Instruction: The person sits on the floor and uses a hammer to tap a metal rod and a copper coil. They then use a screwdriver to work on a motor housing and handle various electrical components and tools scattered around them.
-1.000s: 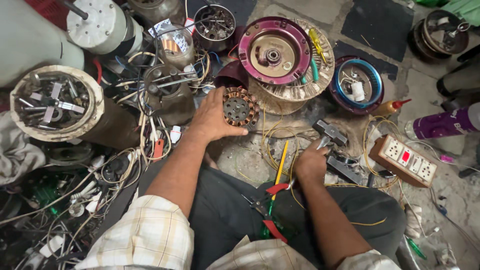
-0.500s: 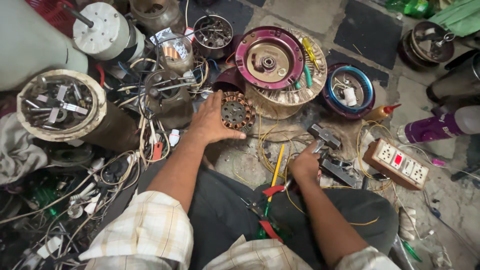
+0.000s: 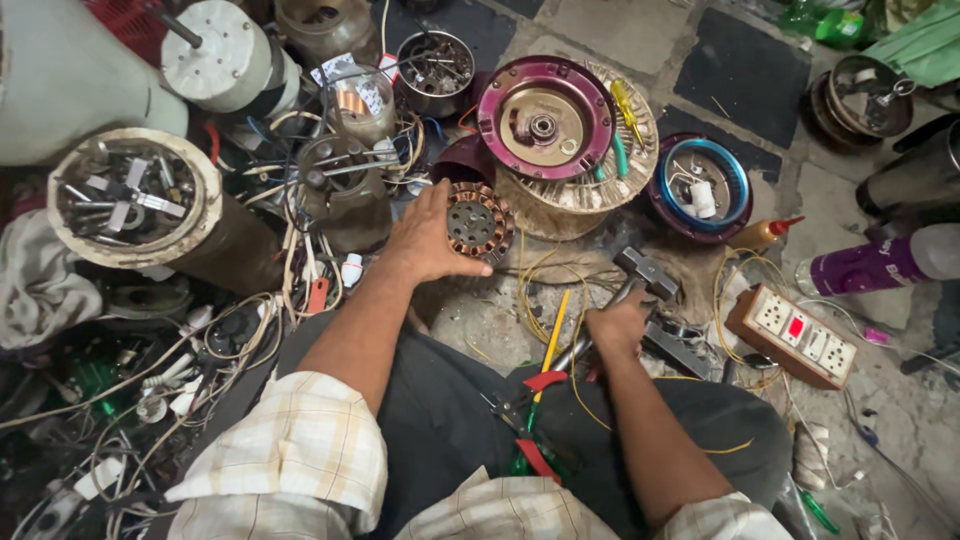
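Stator (image 3: 479,222) under left hand (image 3: 425,240), just before round motor housing (image 3: 545,118); hammer (image 3: 618,290) in right hand (image 3: 617,328), socket board (image 3: 795,335) farther right.

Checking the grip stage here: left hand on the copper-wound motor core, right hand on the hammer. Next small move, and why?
Probably lift the hammer toward the motor core. The right hand grips its handle with the head low near the floor, off to the side, while the left hand steadies the core.
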